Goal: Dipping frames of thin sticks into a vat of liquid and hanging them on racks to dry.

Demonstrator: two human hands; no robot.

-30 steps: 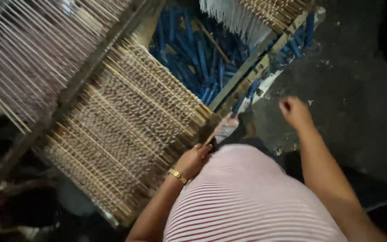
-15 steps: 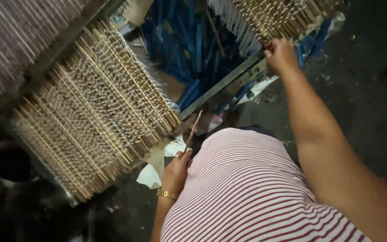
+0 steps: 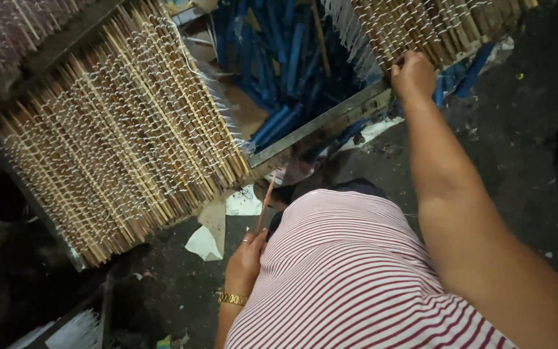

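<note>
At the far right, the right hand (image 3: 413, 74) gripped the edge of a woven stick mat (image 3: 421, 26) beside the frame bar (image 3: 321, 123), while the left hand (image 3: 247, 258), near the striped shirt (image 3: 350, 271), pinched a thin stick (image 3: 266, 203), seemingly mid-weave and ready for careful threading.

left hand (image 3: 248, 257) fingertips hidden behind striped shirt (image 3: 350, 278), right mat (image 3: 434, 22) cut off at top

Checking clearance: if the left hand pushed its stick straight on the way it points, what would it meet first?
Probably the metal bar edging the stick mat; the left hand aims its stick up there, though depth is unclear.
</note>
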